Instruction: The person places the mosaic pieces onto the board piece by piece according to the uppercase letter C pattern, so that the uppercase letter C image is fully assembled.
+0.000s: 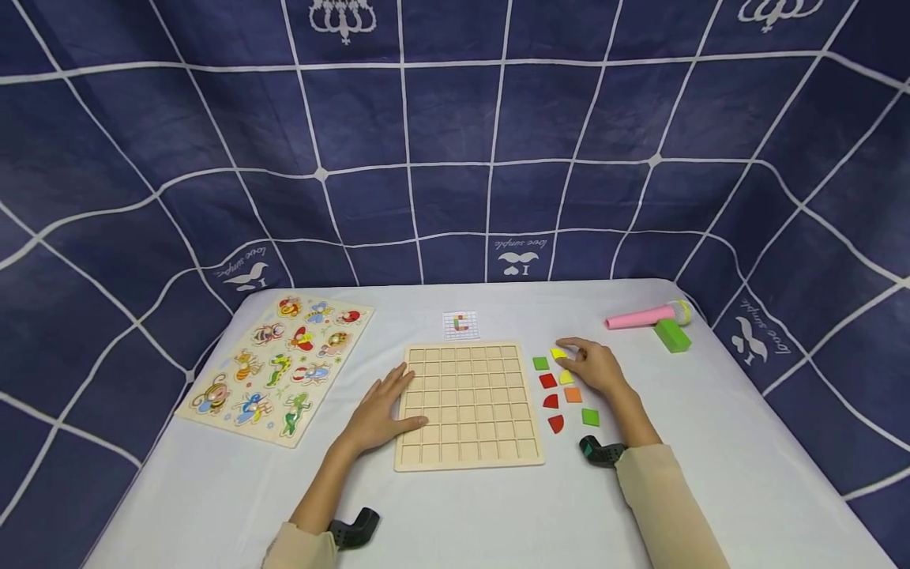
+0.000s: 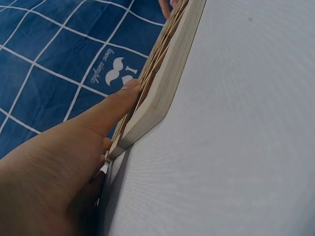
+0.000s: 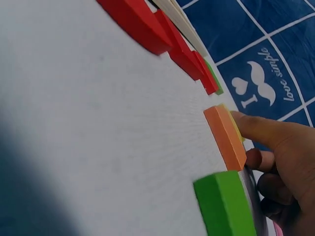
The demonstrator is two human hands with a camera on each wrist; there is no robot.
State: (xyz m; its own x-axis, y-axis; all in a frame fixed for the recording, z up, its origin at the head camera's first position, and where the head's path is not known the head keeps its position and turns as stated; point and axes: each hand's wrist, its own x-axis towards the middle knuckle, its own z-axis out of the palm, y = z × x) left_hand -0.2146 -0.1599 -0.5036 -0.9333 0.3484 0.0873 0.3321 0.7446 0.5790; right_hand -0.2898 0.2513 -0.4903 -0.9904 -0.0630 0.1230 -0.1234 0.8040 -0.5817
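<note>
A square wooden grid board (image 1: 470,405) lies in the middle of the white table. My left hand (image 1: 380,412) rests on its left edge with fingers spread, the thumb (image 2: 118,105) lying over the rim. To the right of the board, my right hand (image 1: 593,365) pinches a yellow tile (image 1: 558,353) between thumb and index finger. Just below is a second yellow tile (image 1: 565,378), then an orange square tile (image 1: 573,394) and a green square tile (image 1: 590,416). Red tiles (image 1: 547,381) and another green tile (image 1: 540,363) line up nearer the board.
A small pattern card (image 1: 460,325) lies behind the board. At the left is an insect picture puzzle (image 1: 277,363). A pink toy microphone (image 1: 643,316) and a green block (image 1: 672,336) sit at the back right. Blue checked cloth (image 1: 455,158) hangs behind the table.
</note>
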